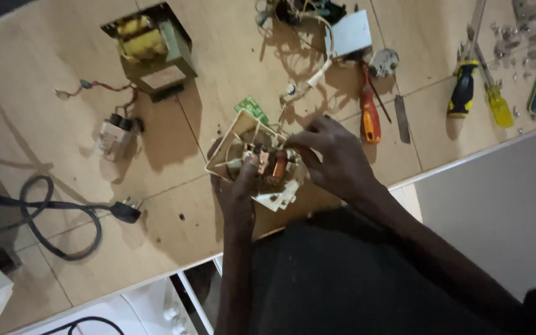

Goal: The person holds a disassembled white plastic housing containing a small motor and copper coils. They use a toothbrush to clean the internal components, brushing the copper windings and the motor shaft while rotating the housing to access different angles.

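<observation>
Both hands hold a cream plastic switch assembly with small orange and white parts and a white bracket hanging at its lower edge, just above the wooden table. My left hand grips it from below, thumb across the front. From the right, my right hand pinches its upper part with the fingertips. A small green circuit board lies right behind the assembly.
A transformer with yellow windings stands at the back left, a capacitor with red wires in front of it. A black power cord and plug lie at the left. Screwdrivers, orange, black-yellow and yellow, lie at the right.
</observation>
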